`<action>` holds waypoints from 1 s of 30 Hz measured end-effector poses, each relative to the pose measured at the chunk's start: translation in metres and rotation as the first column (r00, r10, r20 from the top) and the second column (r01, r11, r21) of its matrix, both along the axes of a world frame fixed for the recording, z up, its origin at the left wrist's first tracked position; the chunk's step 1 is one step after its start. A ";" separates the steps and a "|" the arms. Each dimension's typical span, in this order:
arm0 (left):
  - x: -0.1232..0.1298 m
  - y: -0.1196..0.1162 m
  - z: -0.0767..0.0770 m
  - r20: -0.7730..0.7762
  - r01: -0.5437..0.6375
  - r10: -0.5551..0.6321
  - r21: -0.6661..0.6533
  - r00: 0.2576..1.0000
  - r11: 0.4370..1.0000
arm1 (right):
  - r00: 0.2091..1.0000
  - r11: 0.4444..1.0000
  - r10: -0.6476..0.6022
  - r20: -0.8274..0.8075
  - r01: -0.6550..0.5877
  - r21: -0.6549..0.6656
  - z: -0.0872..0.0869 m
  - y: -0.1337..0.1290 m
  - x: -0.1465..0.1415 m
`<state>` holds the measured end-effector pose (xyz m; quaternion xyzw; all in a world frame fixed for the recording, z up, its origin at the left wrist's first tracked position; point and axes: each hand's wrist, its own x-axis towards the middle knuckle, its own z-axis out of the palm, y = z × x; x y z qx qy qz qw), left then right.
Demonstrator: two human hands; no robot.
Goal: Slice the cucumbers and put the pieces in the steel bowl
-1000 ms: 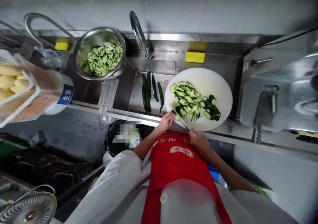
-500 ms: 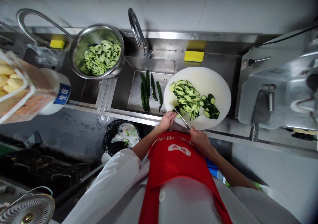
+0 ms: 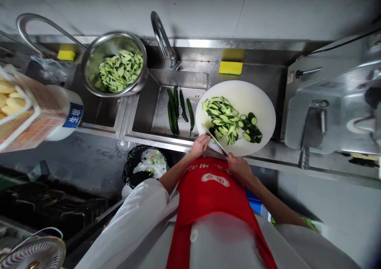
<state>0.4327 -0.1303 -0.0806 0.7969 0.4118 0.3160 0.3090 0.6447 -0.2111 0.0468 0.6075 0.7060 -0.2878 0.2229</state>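
My right hand (image 3: pixel 238 166) is closed round the handle of a kitchen knife (image 3: pixel 218 142), whose blade slants up and left over the near left edge of a white round cutting board (image 3: pixel 258 98). Fingers bent, my left hand (image 3: pixel 201 144) presses on a small piece of cucumber (image 3: pixel 212 140) beside the blade, partly hidden by the fingers and knife. Cut cucumber pieces (image 3: pixel 222 116) lie heaped on the board's left and middle. To their right sits a group of dark-skinned cucumber slices (image 3: pixel 251 128).
Several whole cucumbers (image 3: pixel 172 112) lie in the sink (image 3: pixel 143 114) under a faucet (image 3: pixel 163 38). A steel bowl (image 3: pixel 86 68) of cut cucumber stands left. A yellow sponge (image 3: pixel 230 68) lies behind the board. A metal machine (image 3: pixel 300 114) stands right; a lined bin (image 3: pixel 131 161) sits below.
The camera view has shifted slightly. Both hands, the knife and the cucumber pieces stay in nearly the same places on the board.
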 end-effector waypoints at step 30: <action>0.024 0.008 0.054 0.157 -0.212 0.190 0.142 0.969 0.967 | 0.996 0.996 -0.092 -0.021 0.092 0.009 0.001 0.014 0.008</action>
